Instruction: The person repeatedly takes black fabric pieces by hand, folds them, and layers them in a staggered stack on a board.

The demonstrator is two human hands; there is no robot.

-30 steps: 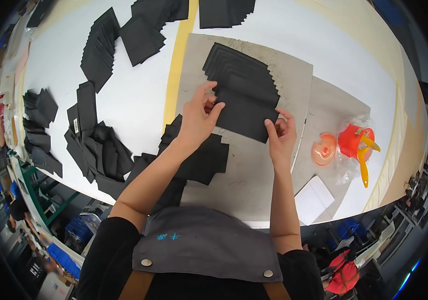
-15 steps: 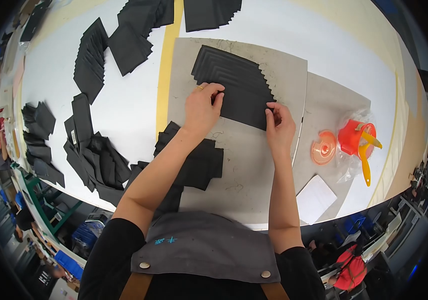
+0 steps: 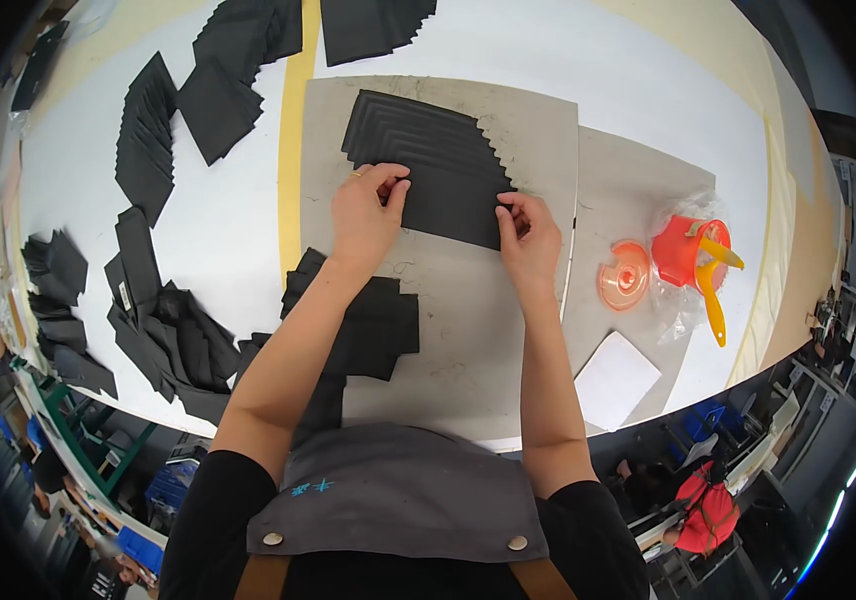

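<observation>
A fanned stack of flat black pieces (image 3: 418,130), overlapping like steps, lies on the grey board. Its nearest piece (image 3: 456,212) is the one both hands are on. My left hand (image 3: 368,212) is closed in a pinch at that piece's upper left corner. At its right edge, the fingertips and thumb of my right hand (image 3: 530,238) are closed on the border. Whether the pieces are cloth or leather I cannot tell. Close to my left forearm, more black pieces (image 3: 378,330) lie in a loose, overlapping pile.
Further black piles (image 3: 178,335) spread along the left of the white table. On the right stand a red pot (image 3: 676,250) with yellow-handled tools (image 3: 714,305), an orange lid (image 3: 625,275) and a white pad (image 3: 618,382). The grey board (image 3: 448,390) spans the middle. People sit beyond the table.
The whole view has shifted, so the table and its things appear further left. Both hands keep nearly the same hold on the nearest black piece.
</observation>
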